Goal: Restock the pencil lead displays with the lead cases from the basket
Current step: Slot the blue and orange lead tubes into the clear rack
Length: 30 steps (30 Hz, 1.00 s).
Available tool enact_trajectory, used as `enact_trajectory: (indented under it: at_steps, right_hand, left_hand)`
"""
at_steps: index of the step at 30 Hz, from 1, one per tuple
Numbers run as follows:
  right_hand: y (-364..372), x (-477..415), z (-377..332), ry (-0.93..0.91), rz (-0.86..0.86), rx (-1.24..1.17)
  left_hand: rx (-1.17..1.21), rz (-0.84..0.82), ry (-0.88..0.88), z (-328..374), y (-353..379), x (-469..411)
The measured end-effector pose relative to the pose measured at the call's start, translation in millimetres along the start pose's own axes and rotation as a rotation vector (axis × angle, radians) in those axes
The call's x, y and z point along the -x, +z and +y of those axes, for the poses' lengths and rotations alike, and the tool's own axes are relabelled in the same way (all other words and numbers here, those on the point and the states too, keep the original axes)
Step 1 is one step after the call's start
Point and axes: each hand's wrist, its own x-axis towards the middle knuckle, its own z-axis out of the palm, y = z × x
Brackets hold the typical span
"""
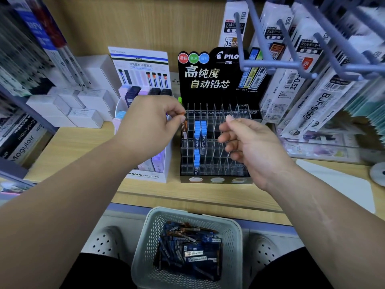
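Pinching an orange-capped lead case (184, 127) by its top between thumb and forefinger, the left hand (150, 122) has it hanging upright at the far-left column of the Pilot lead display (214, 80), with its lower end down among the clear dividers. Whether it is touching the bottom of the slot, I cannot tell. The right hand (250, 140) hovers in front of the display's middle columns with its fingers loosely curled and its thumb up, and it has hold of nothing. Two columns along from the orange case stand the blue-capped lead cases (198, 132), stacked row on row, some staggered lower down the tiers. Just beside the Pilot unit on its left sits the Mono graph display (145, 65), and both stand on the wooden shelf (83, 147). Down below, between the person's two white perforated clogs (104, 240), is the pale mesh basket (187, 213) with a jumbled heap of lead cases (187, 245) inside, mostly dark blue with a few orange-brown ones on top. At upper right, grey peg hooks (291, 38) carry Zebra refill packs (308, 84).
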Motion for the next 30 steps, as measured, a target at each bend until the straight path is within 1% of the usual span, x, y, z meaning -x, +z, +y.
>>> enact_trajectory:
  at_steps: [6,8,12,19,25,28,30]
  right_hand:
    - [-2.0,-0.2,0.2,-0.008,-0.007,0.009]
    - [-1.7,-0.1,0.2,-0.009,-0.009,0.013]
    - [-0.5,1.0,0.0,-0.01,-0.018,0.017]
    - [-0.7,2.6,1.4,0.003,-0.031,0.034]
    - [-2.8,2.1,5.1,0.018,-0.074,0.12]
    - [-5.7,7.2,7.6,-0.022,-0.09,0.186]
    - [-9.2,14.0,10.5,-0.073,-0.115,0.278]
  left_hand:
    - [-0.015,-0.065,-0.072,-4.8,1.8,-2.0]
    - [-0.029,-0.07,-0.049,-5.9,5.8,0.0]
    - [-0.104,-0.069,0.064,-9.5,14.8,2.6]
    - [-0.209,-0.03,0.055,-7.3,21.2,4.5]
    - [-0.217,-0.017,0.065,-10.1,21.6,6.7]
    - [-0.214,-0.006,0.094,-12.5,17.6,12.2]
    - [-0.212,0.0,0.127,-12.0,11.7,21.1]
